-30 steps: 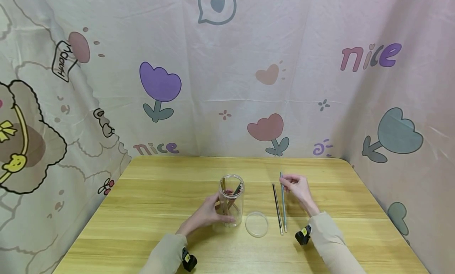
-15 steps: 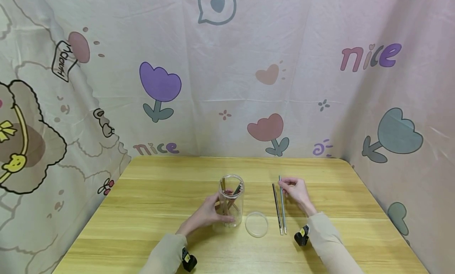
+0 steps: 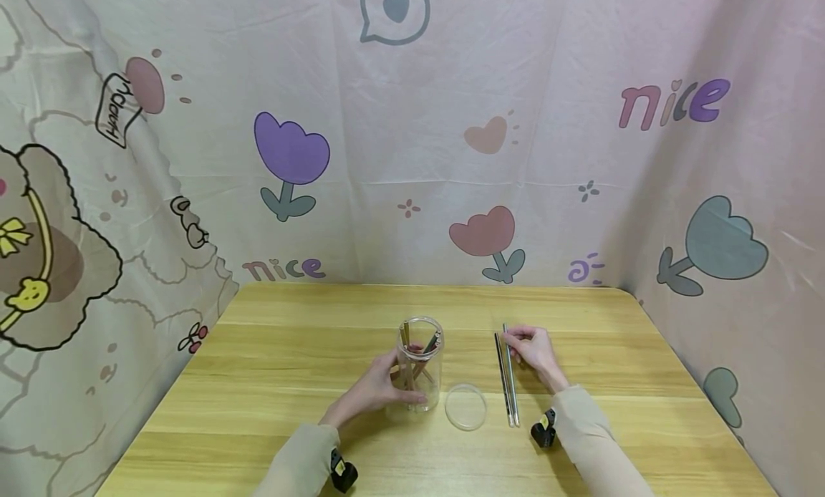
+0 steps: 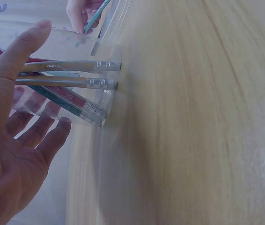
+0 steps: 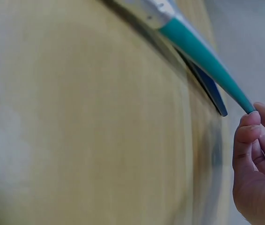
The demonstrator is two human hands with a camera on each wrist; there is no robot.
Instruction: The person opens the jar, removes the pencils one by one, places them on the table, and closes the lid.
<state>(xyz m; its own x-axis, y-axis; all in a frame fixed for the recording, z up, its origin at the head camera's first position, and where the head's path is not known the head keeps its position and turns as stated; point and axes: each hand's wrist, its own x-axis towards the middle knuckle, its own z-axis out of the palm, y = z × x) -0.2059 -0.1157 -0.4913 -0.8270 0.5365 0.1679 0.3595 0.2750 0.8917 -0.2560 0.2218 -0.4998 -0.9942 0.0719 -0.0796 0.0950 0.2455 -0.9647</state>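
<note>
My left hand (image 3: 372, 389) holds a tall clear jar (image 3: 435, 384) that stands on the table, thumb in front and fingers behind. Several pencils (image 4: 60, 67) lean inside it, eraser ends down, in the left wrist view. On the right, my right hand (image 3: 536, 348) pinches a teal pencil (image 5: 207, 61) near its far end between thumb and fingertips. That pencil's eraser end points toward me. Just left of it lies a dark pencil (image 3: 502, 372), almost parallel. In the right wrist view, the dark pencil shows partly hidden behind the teal one.
Between the jar and the two pencils lies a round clear lid (image 3: 466, 407), flat on the wooden table (image 3: 290, 339). A printed cloth (image 3: 399, 124) hangs behind the table and along its sides. Black wrist cameras sit on both sleeves.
My right hand has drawn the teal pencil slightly toward me and to the left, closer to the dark pencil. The left hand and jar have stayed put.
</note>
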